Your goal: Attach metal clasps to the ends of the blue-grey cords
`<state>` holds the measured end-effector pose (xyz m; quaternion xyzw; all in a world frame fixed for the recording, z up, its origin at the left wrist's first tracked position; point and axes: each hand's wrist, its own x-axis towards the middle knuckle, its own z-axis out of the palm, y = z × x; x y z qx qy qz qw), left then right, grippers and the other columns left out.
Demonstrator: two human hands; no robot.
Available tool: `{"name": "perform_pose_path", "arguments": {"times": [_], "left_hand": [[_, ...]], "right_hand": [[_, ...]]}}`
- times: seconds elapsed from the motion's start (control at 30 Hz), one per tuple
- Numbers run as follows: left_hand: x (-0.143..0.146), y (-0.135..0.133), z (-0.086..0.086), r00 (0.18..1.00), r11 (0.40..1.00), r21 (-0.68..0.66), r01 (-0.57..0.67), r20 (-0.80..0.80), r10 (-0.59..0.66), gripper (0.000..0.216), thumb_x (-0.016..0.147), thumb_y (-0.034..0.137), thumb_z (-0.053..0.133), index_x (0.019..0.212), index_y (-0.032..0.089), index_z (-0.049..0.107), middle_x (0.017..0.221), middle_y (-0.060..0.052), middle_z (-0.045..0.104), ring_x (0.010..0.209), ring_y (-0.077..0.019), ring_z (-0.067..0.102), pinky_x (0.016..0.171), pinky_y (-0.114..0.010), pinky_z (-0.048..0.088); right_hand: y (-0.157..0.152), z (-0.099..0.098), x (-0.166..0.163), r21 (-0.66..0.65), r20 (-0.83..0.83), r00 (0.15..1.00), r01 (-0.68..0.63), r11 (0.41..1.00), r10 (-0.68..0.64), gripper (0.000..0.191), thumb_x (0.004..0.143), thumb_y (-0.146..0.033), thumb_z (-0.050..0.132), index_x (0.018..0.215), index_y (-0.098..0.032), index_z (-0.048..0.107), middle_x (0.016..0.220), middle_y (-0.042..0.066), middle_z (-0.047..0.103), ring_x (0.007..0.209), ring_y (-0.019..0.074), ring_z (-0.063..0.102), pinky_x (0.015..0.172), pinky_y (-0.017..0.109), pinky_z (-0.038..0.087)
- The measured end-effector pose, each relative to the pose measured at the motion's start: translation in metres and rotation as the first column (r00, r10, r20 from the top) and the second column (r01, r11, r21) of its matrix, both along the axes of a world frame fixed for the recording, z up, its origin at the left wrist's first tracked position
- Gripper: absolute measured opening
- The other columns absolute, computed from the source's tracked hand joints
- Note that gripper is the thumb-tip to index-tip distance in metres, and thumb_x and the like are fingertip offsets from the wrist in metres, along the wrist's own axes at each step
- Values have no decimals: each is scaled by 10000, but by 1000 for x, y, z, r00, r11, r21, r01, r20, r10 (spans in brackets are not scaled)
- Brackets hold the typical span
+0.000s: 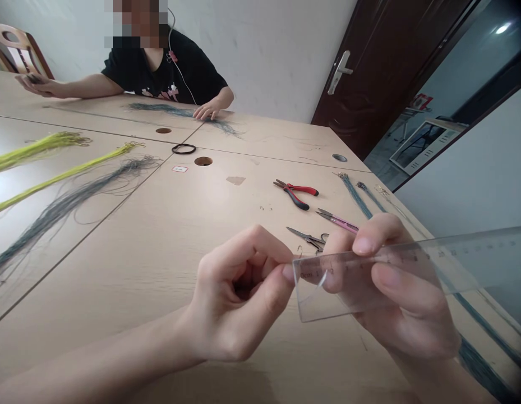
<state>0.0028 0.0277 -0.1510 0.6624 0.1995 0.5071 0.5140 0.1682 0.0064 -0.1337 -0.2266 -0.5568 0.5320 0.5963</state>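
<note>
My right hand point(411, 292) grips a clear plastic ruler point(474, 252) between thumb and fingers, with its zero end pointing left and the scale facing me. Thumb and forefinger of my left hand point(239, 297) are pinched together at that zero end. A tiny bent hook point(300, 250) shows just above the left fingertips; it looks held by them, and any line attached to it is hard to make out. Behind the hands lie small scissors point(308, 237), pink-handled snips point(340, 220), partly hidden by my right hand, and red-and-black pliers point(296, 193).
Yellow line bundles point(70, 175) and a grey-blue bundle point(70, 196) lie at left. More bundles point(356, 193) run along the right edge. Past a black ring point(183, 148) and a cable hole point(203, 161), a person point(171, 67) sits with one hand on strands.
</note>
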Motion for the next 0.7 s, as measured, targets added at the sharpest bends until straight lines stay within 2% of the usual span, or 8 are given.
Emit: {"name": "perform_pose_path", "arguments": {"times": [0.27,0.7], "left_hand": [[1,0,0,999,1000,-20,1,32,-1,140,918,223,459,778,222,467,525,73,277,414,-26,205,361,-148,163],[3,-1,2,1000,1000,-28,-6,18,7,153,917,227,448,765,227,466,517,70,275,402,-46,219,351,-181,165]], "right_hand": [[-2,-1,-1,17,32,999,9,1000,-9,56,867,-230,513,897,-262,548,715,7,623,742,211,675,682,438,574],[-2,1,-1,-11,12,1000,-3,1000,3,67,860,-227,516,898,-274,546,723,5,656,774,217,680,709,446,577]]}}
